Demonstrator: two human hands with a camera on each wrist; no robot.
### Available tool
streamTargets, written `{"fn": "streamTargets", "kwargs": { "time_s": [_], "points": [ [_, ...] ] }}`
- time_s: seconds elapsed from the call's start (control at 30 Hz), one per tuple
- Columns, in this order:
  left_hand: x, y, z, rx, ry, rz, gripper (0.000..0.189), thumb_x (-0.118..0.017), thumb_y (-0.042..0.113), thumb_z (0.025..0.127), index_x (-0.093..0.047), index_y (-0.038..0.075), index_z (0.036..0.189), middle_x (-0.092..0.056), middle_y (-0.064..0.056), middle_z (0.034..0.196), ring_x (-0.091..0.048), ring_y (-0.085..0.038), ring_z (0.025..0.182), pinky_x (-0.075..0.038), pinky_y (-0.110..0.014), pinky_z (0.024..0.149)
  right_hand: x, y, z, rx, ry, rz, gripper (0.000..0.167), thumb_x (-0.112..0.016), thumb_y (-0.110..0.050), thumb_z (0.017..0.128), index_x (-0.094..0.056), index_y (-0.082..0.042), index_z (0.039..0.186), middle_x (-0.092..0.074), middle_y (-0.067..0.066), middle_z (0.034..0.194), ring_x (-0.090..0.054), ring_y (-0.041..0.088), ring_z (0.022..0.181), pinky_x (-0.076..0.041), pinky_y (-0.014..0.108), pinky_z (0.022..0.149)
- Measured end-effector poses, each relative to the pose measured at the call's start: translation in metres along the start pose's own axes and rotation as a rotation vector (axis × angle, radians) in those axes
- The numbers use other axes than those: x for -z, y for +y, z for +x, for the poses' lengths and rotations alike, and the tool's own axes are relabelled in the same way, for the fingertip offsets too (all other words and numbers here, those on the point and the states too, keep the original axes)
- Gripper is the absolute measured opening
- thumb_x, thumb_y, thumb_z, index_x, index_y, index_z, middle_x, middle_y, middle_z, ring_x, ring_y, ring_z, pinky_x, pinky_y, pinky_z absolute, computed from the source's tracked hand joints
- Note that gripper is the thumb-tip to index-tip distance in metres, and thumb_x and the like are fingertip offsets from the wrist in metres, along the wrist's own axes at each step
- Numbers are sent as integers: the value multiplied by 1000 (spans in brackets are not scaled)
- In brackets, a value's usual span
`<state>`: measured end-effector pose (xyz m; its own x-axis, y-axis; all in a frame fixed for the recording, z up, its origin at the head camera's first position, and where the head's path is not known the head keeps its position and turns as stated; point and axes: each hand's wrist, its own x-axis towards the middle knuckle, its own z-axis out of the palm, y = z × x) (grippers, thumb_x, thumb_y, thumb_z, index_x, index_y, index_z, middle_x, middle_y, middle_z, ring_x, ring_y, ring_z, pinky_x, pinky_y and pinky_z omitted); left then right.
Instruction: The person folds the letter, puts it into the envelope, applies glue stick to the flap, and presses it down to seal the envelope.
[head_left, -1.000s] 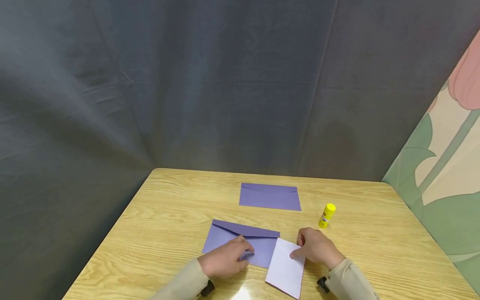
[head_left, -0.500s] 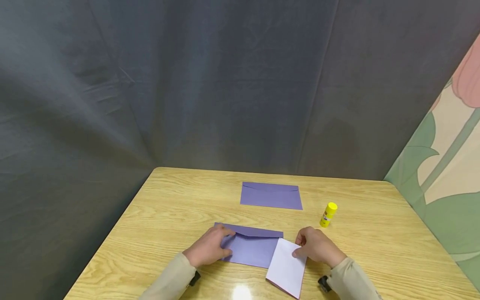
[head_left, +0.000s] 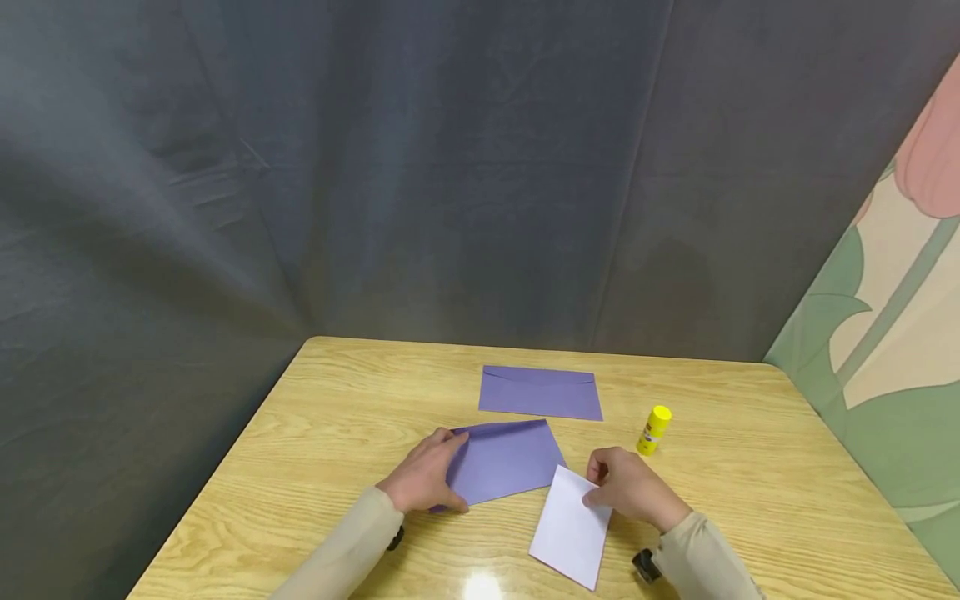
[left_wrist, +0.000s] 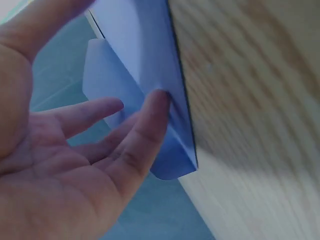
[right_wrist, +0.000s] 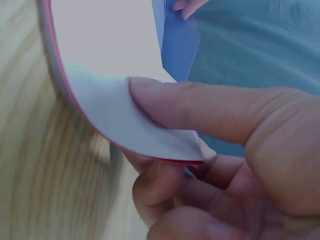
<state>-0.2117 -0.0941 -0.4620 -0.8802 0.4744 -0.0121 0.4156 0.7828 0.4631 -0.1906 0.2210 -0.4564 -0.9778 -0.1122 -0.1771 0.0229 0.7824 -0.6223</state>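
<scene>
In the head view my left hand (head_left: 424, 475) holds the left end of a purple envelope (head_left: 508, 462), thumb at its near edge and fingers at its far edge. The left wrist view shows a fingertip pressing the envelope (left_wrist: 137, 40) by its flap; the thumb tip is out of frame. My right hand (head_left: 633, 490) pinches the far right corner of a folded white paper (head_left: 570, 529). In the right wrist view the thumb lies on top of the paper (right_wrist: 105, 45), curled fingers beneath, and a red layer shows along its edge.
A second purple envelope (head_left: 540, 393) lies flat farther back on the wooden table (head_left: 360, 375). The yellow glue stick (head_left: 655, 431) stands upright beyond my right hand. A dark curtain (head_left: 450, 167) hangs behind the table, and a flower-patterned panel (head_left: 900, 333) is at the right.
My left hand has moved leftward to the near envelope's left end and turned it, its right end swinging away from me. The paper has shifted slightly, still in my right hand.
</scene>
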Motion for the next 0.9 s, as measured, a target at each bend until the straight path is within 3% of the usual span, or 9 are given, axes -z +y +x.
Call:
{"fn": "streamTargets", "kwargs": {
  "time_s": [0.17,0.3,0.43,0.6,0.7,0.83,0.9],
  "points": [
    [-1,-5,7,15,-11,21,93,-90,40,69,-52,-7,140,-51,-24,141,-46,-42,131,-37,-53,111,-1,-1,-1,17,-10,7,30,-86,2,69,-59,-8,77,-53,4,73,-49,19,70,-41,30,60],
    [-1,-9,12,-8,-1,82,90,-91,44,67,-58,-4,135,-56,-13,128,-50,-30,113,-46,-48,97,0,-2,-2,39,-36,11,25,-84,4,70,-65,-8,80,-56,3,73,-50,18,70,-43,31,61],
    [1,-11,15,4,-3,82,86,-92,45,64,-62,0,130,-54,-11,124,-47,-28,109,-44,-49,89,3,0,-1,113,-80,27,21,-81,4,73,-66,-8,81,-57,2,74,-51,18,72,-44,30,62],
    [3,-11,19,26,-14,69,79,-94,44,60,-61,4,120,-54,-8,117,-47,-26,104,-42,-47,85,10,3,0,205,-137,151,15,-74,-2,85,-60,-5,85,-53,3,75,-51,17,70,-48,27,56],
    [5,-10,21,38,-31,66,77,-95,44,58,-59,6,115,-52,-5,109,-44,-23,98,-40,-45,81,12,3,1,246,-123,220,15,-71,-5,89,-56,-4,86,-50,2,74,-49,15,68,-46,24,55],
    [8,-8,23,52,-51,65,79,-96,44,56,-57,6,113,-51,-4,103,-42,-22,94,-39,-45,80,12,2,3,294,-81,213,19,-73,-3,82,-54,-5,83,-46,0,70,-43,11,65,-35,22,55],
    [8,-7,24,57,-58,72,80,-97,44,54,-57,6,113,-52,-5,103,-43,-22,94,-40,-46,80,11,1,3,307,-88,203,23,-73,2,77,-56,-3,92,-47,0,70,-44,11,64,-35,21,55]
  ]
}}
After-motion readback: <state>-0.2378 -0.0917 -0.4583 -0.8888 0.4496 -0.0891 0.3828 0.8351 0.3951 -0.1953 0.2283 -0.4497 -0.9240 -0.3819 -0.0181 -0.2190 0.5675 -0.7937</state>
